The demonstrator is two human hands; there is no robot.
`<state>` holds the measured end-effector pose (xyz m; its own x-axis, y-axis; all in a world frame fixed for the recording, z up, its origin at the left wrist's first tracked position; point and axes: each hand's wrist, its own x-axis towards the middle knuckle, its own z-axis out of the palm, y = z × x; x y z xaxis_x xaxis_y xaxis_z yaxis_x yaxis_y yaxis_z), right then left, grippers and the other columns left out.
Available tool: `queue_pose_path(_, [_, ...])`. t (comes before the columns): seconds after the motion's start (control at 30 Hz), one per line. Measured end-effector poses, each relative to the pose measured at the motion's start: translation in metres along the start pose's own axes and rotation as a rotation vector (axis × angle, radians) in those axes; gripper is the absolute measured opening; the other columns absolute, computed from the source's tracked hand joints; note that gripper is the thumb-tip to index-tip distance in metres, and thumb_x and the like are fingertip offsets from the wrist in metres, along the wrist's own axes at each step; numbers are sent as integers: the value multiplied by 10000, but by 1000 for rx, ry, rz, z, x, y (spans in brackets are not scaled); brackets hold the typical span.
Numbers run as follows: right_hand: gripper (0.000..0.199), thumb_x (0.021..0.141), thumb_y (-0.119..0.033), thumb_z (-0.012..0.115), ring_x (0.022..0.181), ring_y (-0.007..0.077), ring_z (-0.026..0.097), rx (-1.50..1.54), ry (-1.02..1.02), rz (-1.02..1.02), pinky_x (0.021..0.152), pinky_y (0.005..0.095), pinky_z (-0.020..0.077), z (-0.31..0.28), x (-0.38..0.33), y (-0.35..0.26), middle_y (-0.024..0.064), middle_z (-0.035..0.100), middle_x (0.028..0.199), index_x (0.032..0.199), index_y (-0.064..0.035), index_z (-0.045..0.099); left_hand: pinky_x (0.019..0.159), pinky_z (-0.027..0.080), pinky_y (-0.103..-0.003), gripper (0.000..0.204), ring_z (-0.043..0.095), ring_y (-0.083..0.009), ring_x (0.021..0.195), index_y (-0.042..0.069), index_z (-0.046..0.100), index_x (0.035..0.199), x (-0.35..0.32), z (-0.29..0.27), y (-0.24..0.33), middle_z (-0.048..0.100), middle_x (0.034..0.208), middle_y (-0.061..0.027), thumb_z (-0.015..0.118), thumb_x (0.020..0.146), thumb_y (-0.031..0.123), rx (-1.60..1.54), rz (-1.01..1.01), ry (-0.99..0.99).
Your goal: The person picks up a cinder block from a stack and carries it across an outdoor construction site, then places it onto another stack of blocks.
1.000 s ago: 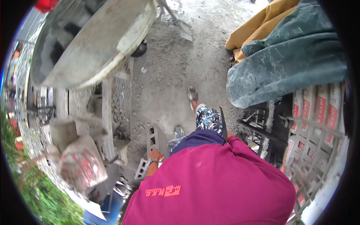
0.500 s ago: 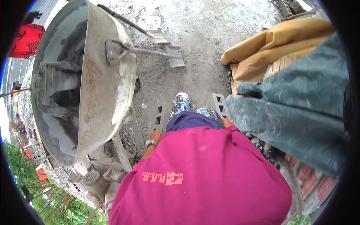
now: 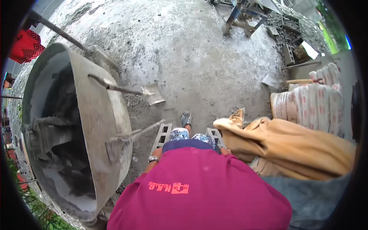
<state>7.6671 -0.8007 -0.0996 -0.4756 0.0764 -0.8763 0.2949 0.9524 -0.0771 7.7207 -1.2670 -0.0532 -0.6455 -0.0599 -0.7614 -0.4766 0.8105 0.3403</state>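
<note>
At my left side hangs a grey hollow concrete block (image 3: 161, 138), its open cells facing up. My left hand (image 3: 157, 152), with a metal watch at the wrist, is closed on its near end. A second hollow concrete block (image 3: 217, 138) is at my right side, beside my thigh. My right hand (image 3: 225, 151) grips that one by its near end; the sleeve and my shirt cover most of the fingers. Between the two blocks my legs show, one shoe (image 3: 186, 117) stretched forward on the ground.
A large mixer drum (image 3: 97, 115) stands close on my left, shovels (image 3: 153, 94) leaning by it. To my right lie a tan tarp (image 3: 291, 143) and a dark green sheet (image 3: 318, 195). Stacked sacks (image 3: 310, 103) are farther right. A blue metal frame (image 3: 235, 17) stands ahead on rough grey ground.
I have walked forward with both blocks held. The drum and tarps have slid back toward me, and the sacks and blue frame have come into view.
</note>
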Motion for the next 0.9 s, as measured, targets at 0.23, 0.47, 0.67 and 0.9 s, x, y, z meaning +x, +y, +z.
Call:
queue_pose_path(0.23, [315, 828, -365, 537, 1001, 315, 616, -35, 154, -141, 877, 516, 400, -163, 90, -55, 165, 661, 991, 1033, -142, 623, 832, 461, -526, 315, 581, -443, 985, -33, 620, 948, 119, -130, 76, 604, 1026, -296, 437, 852, 204, -1, -74, -106])
queue_pose_path(0.47, [377, 782, -423, 598, 981, 333, 624, 215, 119, -271, 838, 493, 432, -324, 219, -145, 190, 662, 960, 994, -114, 635, 814, 491, -489, 397, 606, -433, 951, -28, 667, 885, 242, -254, 126, 624, 986, -288, 645, 751, 346, -72, -174, -117])
queue_pose_path(0.67, [522, 742, -480, 624, 1018, 346, 610, 54, -31, -174, 882, 469, 446, -498, 351, -282, 203, 646, 1041, 1073, -77, 646, 799, 497, -477, 476, 614, -422, 942, -30, 674, 863, 394, -372, 135, 638, 950, -277, 688, 715, 422, -110, -278, -35])
queue_pose_path(0.9, [638, 655, -400, 754, 1109, 324, 565, -190, 54, -157, 991, 468, 361, -728, 397, -462, 188, 610, 1148, 1171, -70, 575, 798, 491, -490, 612, 609, -437, 937, -34, 662, 856, 537, -564, 182, 640, 936, -277, 713, 660, 544, -133, -284, 30])
